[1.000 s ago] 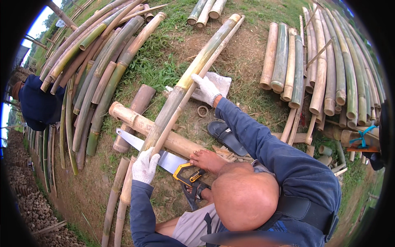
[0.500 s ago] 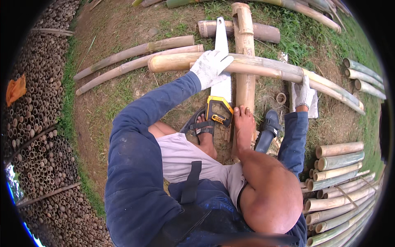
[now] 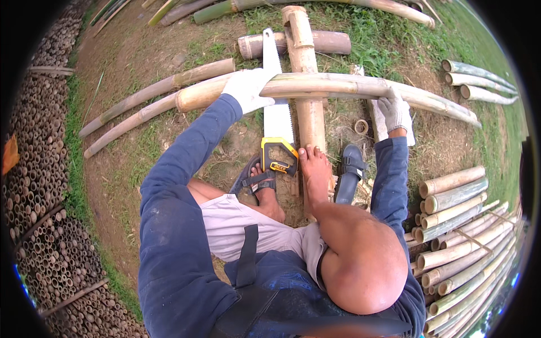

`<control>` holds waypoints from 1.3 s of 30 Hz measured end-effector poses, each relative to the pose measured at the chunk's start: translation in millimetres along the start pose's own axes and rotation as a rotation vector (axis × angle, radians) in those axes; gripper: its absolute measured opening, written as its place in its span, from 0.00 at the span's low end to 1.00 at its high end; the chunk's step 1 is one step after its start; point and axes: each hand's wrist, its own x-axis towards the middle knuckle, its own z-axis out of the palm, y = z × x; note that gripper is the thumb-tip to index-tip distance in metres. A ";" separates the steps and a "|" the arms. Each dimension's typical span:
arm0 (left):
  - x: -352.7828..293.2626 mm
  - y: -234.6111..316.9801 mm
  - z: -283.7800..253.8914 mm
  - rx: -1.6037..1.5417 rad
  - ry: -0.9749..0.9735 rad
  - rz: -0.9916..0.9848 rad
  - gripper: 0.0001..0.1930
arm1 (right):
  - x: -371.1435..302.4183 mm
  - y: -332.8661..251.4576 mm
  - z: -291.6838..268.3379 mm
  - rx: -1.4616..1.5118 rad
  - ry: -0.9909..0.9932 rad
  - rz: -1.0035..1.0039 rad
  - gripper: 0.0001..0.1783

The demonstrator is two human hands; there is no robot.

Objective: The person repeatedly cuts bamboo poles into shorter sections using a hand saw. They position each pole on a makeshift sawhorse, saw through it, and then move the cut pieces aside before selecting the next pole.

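Observation:
A long tan bamboo pole [image 3: 321, 84] lies crosswise over an upright-running bamboo support [image 3: 307, 121]. My left hand [image 3: 248, 90], in a white glove, is wrapped around the pole left of the support. At its right part, my gloved right hand [image 3: 394, 111] curls its fingers against the near side. A handsaw [image 3: 280, 158] with a yellow and black handle lies left of the support, its blade passing under the pole and partly hidden by it. My bare right foot [image 3: 315, 169] rests on the near end of the support.
A darker bamboo piece [image 3: 332, 42] lies beneath the support's far end. Two poles [image 3: 163, 84] lie at the left. Stacked bamboo [image 3: 456, 225] stands at the lower right, and a large pile of cut ends [image 3: 45, 169] at the far left. A small bamboo ring [image 3: 361, 127] is on the ground.
The whole view has shifted, so the scene sits farther left. My left hand still grips the pole. The right hand's fingers, earlier reaching up over the pole, now curl at its near side.

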 end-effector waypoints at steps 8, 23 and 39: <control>12.2 1.4 -11.1 -0.094 0.037 0.111 0.37 | -6.7 -7.6 23.0 -0.118 0.187 -0.060 0.35; 15.0 -5.6 -16.8 -0.258 -0.030 -0.060 0.34 | 8.5 -5.0 33.4 -0.355 0.262 -0.159 0.53; 12.4 -4.9 -15.3 -0.038 -0.218 -0.062 0.59 | -16.8 53.1 97.0 0.135 0.443 -0.006 0.79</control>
